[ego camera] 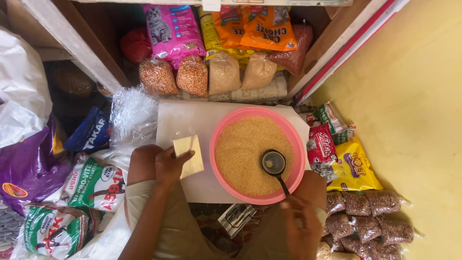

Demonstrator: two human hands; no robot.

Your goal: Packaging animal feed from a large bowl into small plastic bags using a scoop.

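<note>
A right hand (pixel 299 222) grips a ladle (pixel 275 168), its handle running from five o'clock up to the cup resting at eleven o'clock on grain (pixel 240 154) in a pink bowl (pixel 217 139); the left hand (pixel 168 166) pinches a small bag (pixel 188 155), and sacks (pixel 224 72) lie beyond.

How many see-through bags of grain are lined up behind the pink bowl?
4, in a row past the pink bowl: two orange-speckled bags on the left, two pale tan bags on the right. More may be hidden behind them.

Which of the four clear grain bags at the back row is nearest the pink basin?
The right pale one, tan grain, leaning toward the pink basin; the two orange-grain bags sit farther left.
</note>
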